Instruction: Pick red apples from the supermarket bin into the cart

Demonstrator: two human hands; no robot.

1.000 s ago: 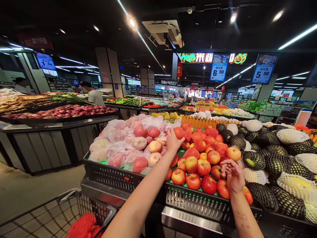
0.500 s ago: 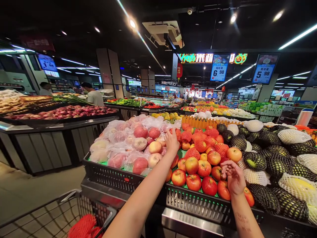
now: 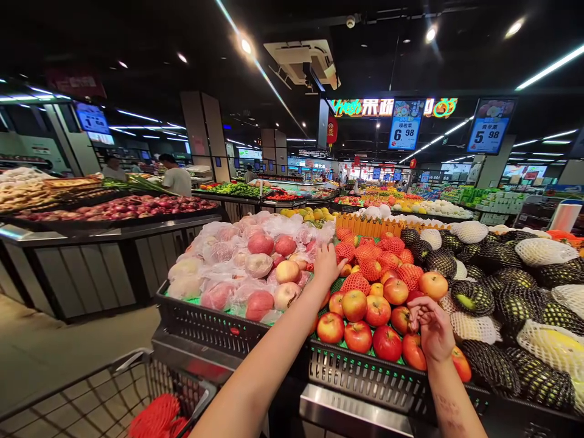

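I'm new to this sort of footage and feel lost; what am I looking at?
No machine here: a person works bare-handed, seen by one camera worn on the head, looking forward and down. Black crates hold bagged fruit, red-netted fruit and loose apples; dark-netted fruit lies at the right. The left hand is between the bagged fruit and red-netted fruit; its grip is too hidden to judge. The right hand hangs half curled by the loose apples, nothing visible in it. A cart stands at lower left.
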